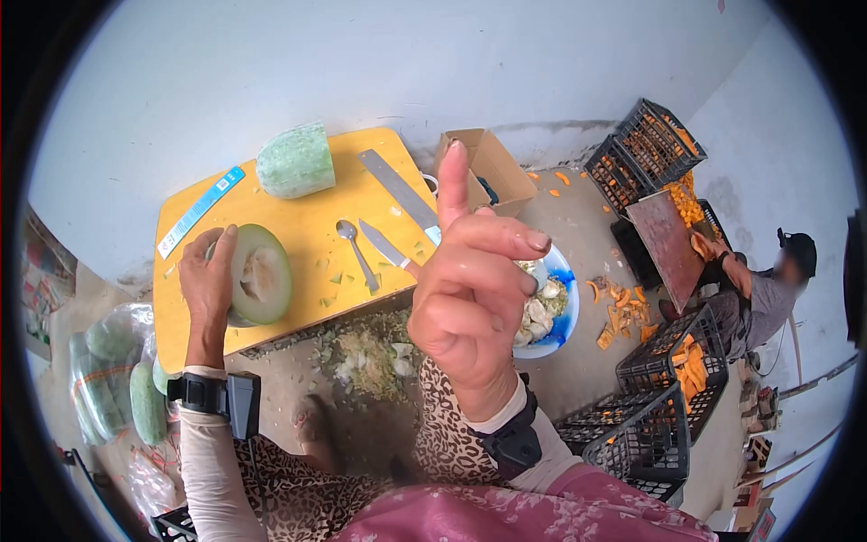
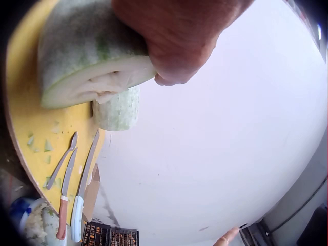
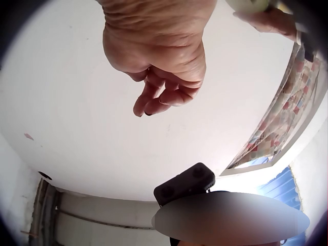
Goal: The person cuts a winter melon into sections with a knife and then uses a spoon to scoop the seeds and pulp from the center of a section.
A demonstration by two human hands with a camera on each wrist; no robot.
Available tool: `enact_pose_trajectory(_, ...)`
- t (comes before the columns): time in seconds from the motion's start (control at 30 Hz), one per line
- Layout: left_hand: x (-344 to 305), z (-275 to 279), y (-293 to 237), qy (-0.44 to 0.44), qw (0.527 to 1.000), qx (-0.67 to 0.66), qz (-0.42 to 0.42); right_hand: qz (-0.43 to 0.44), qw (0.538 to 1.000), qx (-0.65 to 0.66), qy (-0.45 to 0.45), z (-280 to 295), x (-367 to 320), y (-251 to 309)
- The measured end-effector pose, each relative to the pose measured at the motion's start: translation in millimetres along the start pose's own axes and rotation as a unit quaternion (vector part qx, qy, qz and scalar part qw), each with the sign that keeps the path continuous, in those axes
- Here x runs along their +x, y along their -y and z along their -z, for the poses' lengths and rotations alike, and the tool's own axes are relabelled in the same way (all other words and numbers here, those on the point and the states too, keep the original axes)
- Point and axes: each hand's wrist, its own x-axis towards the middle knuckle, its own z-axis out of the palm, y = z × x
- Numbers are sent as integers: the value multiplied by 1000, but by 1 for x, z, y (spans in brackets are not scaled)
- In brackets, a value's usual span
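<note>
On the yellow table (image 1: 316, 226), a winter melon half (image 1: 275, 296) stands with its pale, hollowed face turned right. My left hand (image 1: 204, 280) grips it from the left, the thumb at the cut rim, as the melon (image 2: 92, 41) also shows in the left wrist view. Raised close to the head camera is my right hand (image 1: 474, 303), holding nothing; its index finger points up and the others bend loosely. To the right of the melon lie a spoon (image 1: 347, 231), a small knife (image 1: 383, 244) and a long knife (image 1: 397, 191). Another melon piece (image 1: 296, 161) rests at the back.
A blue-and-white strip package (image 1: 200, 212) lies at the table's left. Beside the right hand stands a basin (image 1: 562, 330) of pale pulp. A cardboard box (image 1: 508, 172), black crates (image 1: 646, 434) with orange pieces and a seated person (image 1: 768, 307) are at right. Bagged melons (image 1: 99, 388) lie at left.
</note>
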Motion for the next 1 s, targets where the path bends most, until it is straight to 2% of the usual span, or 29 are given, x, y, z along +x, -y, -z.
enact_pose_trajectory(0.13,-1,0,-1,-4,1000,2,8,41,996,-77,-8,1,1,-7)
enact_pose_trajectory(0.33,2,-2,5,-2,1000,-6,15,47,998,34,-15,2,-2,-7)
enact_pose_trajectory(0.43,1,-2,5,-1,1000,-16,13,48,998,39,-15,0,-2,-9)
enact_pose_trajectory(0.67,-1,-2,3,-13,1000,0,6,-35,996,67,36,2,1,0)
enact_pose_trajectory(1.0,-5,0,-5,-22,1000,18,-4,-34,989,144,6,-4,2,-4)
